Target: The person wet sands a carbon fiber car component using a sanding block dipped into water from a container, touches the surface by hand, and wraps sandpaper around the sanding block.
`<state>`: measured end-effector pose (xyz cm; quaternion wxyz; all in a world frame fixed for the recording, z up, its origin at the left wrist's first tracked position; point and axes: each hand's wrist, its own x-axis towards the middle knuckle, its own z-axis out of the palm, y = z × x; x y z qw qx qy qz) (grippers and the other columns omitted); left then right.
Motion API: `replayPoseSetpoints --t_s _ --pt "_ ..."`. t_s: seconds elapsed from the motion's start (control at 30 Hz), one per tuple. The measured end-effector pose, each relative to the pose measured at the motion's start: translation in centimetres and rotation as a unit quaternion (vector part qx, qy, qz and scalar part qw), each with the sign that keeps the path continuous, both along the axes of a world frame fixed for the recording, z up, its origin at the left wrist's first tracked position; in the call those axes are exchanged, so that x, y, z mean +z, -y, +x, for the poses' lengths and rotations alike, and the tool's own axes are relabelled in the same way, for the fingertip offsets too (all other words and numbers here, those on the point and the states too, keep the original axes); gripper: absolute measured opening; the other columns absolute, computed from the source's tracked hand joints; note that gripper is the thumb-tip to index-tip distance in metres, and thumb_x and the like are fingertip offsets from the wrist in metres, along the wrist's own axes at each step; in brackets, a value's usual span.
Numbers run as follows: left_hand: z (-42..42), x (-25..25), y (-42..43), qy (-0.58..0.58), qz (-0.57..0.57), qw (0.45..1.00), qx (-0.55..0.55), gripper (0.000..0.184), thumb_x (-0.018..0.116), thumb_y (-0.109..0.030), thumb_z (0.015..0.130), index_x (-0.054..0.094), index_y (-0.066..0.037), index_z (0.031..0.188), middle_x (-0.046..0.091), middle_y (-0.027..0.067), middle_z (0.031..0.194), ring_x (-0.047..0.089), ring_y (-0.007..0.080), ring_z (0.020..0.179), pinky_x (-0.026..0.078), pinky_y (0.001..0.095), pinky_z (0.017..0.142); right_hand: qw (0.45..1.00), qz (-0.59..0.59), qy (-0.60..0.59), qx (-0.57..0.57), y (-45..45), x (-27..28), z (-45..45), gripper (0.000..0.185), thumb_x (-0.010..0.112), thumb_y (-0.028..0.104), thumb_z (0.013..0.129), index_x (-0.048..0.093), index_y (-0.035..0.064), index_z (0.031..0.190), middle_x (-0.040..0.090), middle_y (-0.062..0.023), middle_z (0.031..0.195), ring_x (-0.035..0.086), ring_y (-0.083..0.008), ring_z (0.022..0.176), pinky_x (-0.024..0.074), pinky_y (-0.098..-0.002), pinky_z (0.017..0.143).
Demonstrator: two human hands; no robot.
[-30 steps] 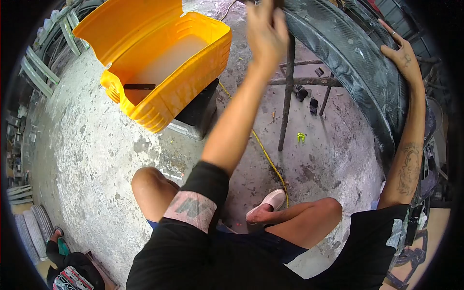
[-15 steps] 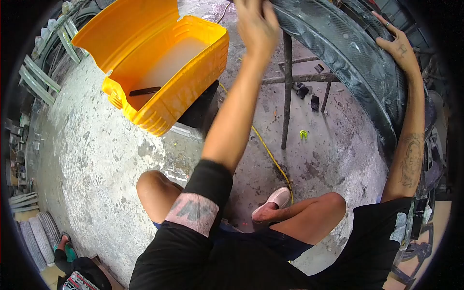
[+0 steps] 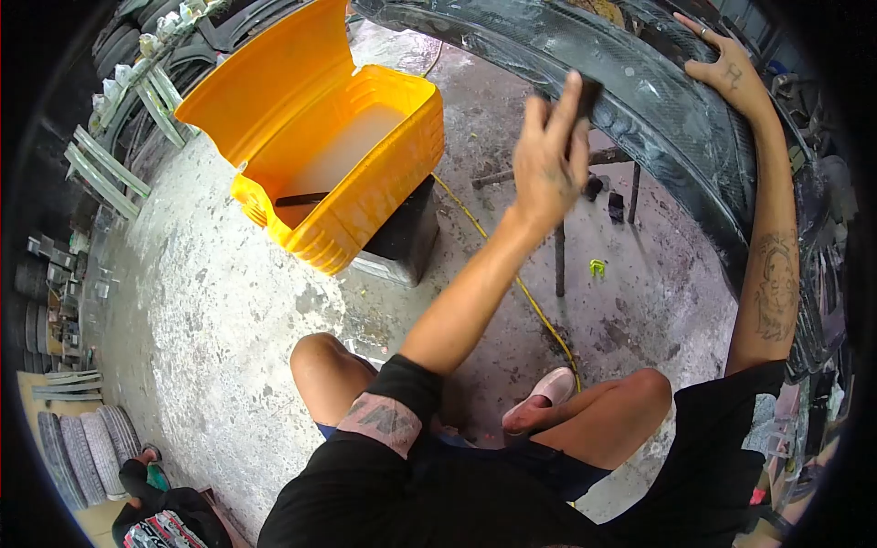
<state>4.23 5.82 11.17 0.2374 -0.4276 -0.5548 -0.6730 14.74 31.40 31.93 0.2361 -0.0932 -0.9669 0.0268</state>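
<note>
We see a yellow container [image 3: 384, 187] with its top cut open and folded up like a lid; inside lies a cloudy, whitish liquid [image 3: 352, 151], and a dark strip [image 3: 300, 199] rests at the near end, by the wall. The container sits tilted on a dark box [image 3: 416, 219] standing on the floor. Our left hand [image 3: 548, 169] is blurred, its fingers bent and close together around a small dark block [image 3: 590, 97] at the near edge of a long, dark curved panel [image 3: 658, 114]; the fingers hide part of the hold, and we cannot tell how firmly the block presses. Our right hand [image 3: 731, 78] lies at the far right of the panel, spread wide, thumb well apart from the stretched fingers, resting on it with nothing gripped that we can see. The panel stretches across the upper right, whitish smears over its weave-patterned surface, above a dark stand leg [image 3: 560, 265]. Around us the concrete floor [image 3: 228, 274] is blotched and worn, crossed by a yellow cord [image 3: 544, 315], with a bright green piece [image 3: 597, 268] near the leg. At lower left we have upright tyres [image 3: 87, 447] and another person [image 3: 169, 525] just beside them.
</note>
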Motion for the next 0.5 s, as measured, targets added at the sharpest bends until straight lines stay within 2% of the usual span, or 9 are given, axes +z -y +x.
replayPoseSetpoints --t_s 0.07,0.1,0.2,0.23,0.33,0.4,0.43,0.47,0.5 --pt "-5.3 2.1 -1.5 -0.077 0.059 0.991 0.096 0.05 0.068 -0.004 0.093 0.061 -0.004 0.143 0.059 0.0262 0.106 0.059 0.0361 0.093 0.051 0.0446 0.081 0.999 0.016 -0.03 0.001 3.3 0.1 0.9 0.072 0.074 0.02 0.074 0.062 0.0089 0.144 0.073 -0.0153 0.118 0.065 -0.0187 0.101 0.0499 -0.0322 0.095" --pt "-8.8 3.8 -2.4 -0.143 0.097 0.975 0.143 0.057 0.062 -0.007 0.098 0.051 -0.012 0.154 0.053 0.03 0.106 0.06 0.0496 0.092 0.053 0.0491 0.079 0.997 0.037 -0.061 0.0 5.4 0.4 1.1 0.075 0.079 0.019 0.065 0.067 -0.0003 0.136 0.076 -0.0221 0.112 0.068 -0.0216 0.093 0.0538 -0.0345 0.086" --pt "-5.5 5.7 -1.4 0.054 0.035 0.988 0.137 0.052 0.059 -0.009 0.101 0.05 0.0 0.152 0.059 0.0373 0.129 0.058 0.0483 0.12 0.046 0.0483 0.106 0.999 0.006 -0.039 -0.037 6.3 1.2 1.0 0.076 0.08 0.021 0.063 0.067 0.0015 0.136 0.076 -0.0242 0.109 0.069 -0.0234 0.094 0.0539 -0.035 0.088" --pt "-4.3 2.7 -2.6 -0.022 0.095 0.986 0.138 0.055 0.063 -0.006 0.097 0.054 -0.011 0.151 0.053 0.0312 0.108 0.06 0.0503 0.095 0.053 0.0499 0.083 0.998 -0.003 -0.026 -0.055 5.9 1.2 1.0 0.077 0.08 0.022 0.062 0.068 0.0024 0.136 0.075 -0.0253 0.107 0.069 -0.0243 0.094 0.054 -0.0353 0.089" --pt "3.0 -0.5 -0.3 0.062 -0.041 0.997 -0.018 0.051 0.065 -0.005 0.094 0.058 -0.009 0.144 0.054 0.0314 0.112 0.061 0.0491 0.094 0.052 0.0506 0.086 0.996 0.053 -0.069 0.004 1.2 0.1 0.3 0.078 0.081 0.026 0.061 0.068 0.0038 0.135 0.075 -0.0251 0.102 0.07 -0.0263 0.089 0.0546 -0.0373 0.086" --pt "-3.7 1.9 -2.6 -0.118 0.095 0.984 0.096 0.05 0.067 -0.005 0.092 0.063 -0.011 0.142 0.059 0.0278 0.107 0.063 0.0453 0.092 0.053 0.0509 0.084 0.995 0.068 -0.046 -0.061 5.3 1.0 0.9 0.077 0.081 0.026 0.063 0.069 0.0045 0.135 0.076 -0.0246 0.099 0.069 -0.0284 0.084 0.0551 -0.0383 0.082" --pt "-8.1 2.1 -4.2 -0.031 -0.012 0.989 0.142 0.041 0.072 -0.017 0.091 0.07 -0.009 0.131 0.068 0.0255 0.1 0.067 0.0434 0.093 0.055 0.0498 0.085 0.996 0.038 -0.017 -0.081 5.3 1.1 0.9 0.076 0.08 0.026 0.063 0.068 0.0046 0.136 0.076 -0.0249 0.101 0.07 -0.0285 0.085 0.0554 -0.0373 0.083" --pt "-9.3 6.6 -2.9 -0.099 0.057 0.983 0.14 0.053 0.06 -0.006 0.1 0.051 -0.002 0.152 0.059 0.0364 0.124 0.059 0.0479 0.114 0.046 0.0485 0.104 0.995 0.011 0.008 -0.102 5.3 1.2 1.0 0.076 0.08 0.025 0.064 0.068 0.0046 0.136 0.076 -0.0252 0.103 0.071 -0.0286 0.086 0.0557 -0.0363 0.084" --pt "-9.5 6.5 -3.4 -0.089 0.077 0.979 0.165 0.053 0.061 -0.006 0.099 0.052 -0.002 0.151 0.06 0.0357 0.123 0.06 0.047 0.112 0.048 0.0477 0.102 0.996 0.027 -0.002 -0.086 6.2 1.2 1.2 0.075 0.08 0.024 0.065 0.068 0.0053 0.137 0.076 -0.0246 0.099 0.071 -0.0268 0.086 0.0556 -0.0353 0.083"
